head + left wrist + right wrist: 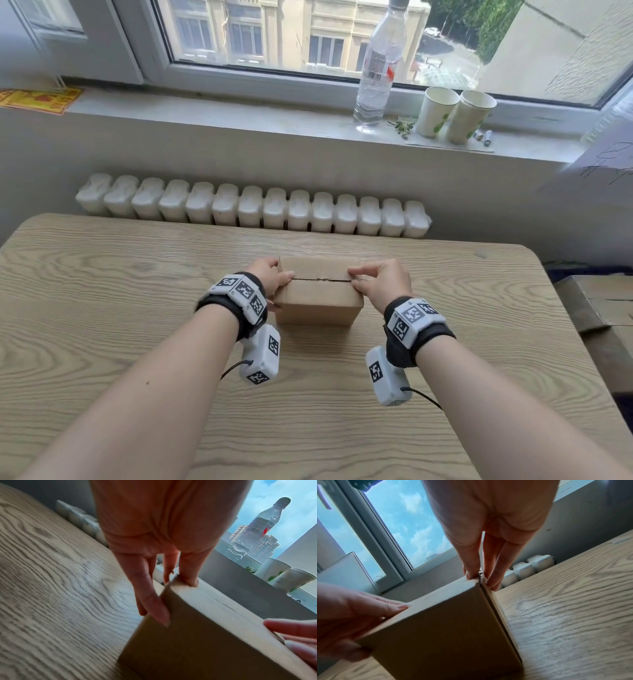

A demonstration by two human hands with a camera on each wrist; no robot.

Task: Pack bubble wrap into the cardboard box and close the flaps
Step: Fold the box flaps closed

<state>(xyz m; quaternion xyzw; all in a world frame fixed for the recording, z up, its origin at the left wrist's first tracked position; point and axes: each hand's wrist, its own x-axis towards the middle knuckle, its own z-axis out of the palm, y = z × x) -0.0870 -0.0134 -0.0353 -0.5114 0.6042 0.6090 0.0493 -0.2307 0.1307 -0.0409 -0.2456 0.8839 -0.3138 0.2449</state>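
Note:
A small brown cardboard box (pixel 318 301) stands in the middle of the wooden table (pixel 102 308). Its top flaps lie flat and meet at a dark seam. My left hand (pixel 275 279) is at the box's left end, thumb on top by the seam and straight fingers (pixel 154 601) down the side wall of the box (pixel 197 635). At the right end my right hand (pixel 373 281) mirrors it: thumb on the top edge, straight fingers (pixel 494 574) along the end face of the box (pixel 445 628). No bubble wrap is visible.
A clear plastic bottle (pixel 376 68) and two paper cups (pixel 436 111) stand on the window sill behind the table. A white radiator (pixel 253 209) runs along the wall below. Larger cardboard boxes (pixel 599 308) sit beyond the table's right edge.

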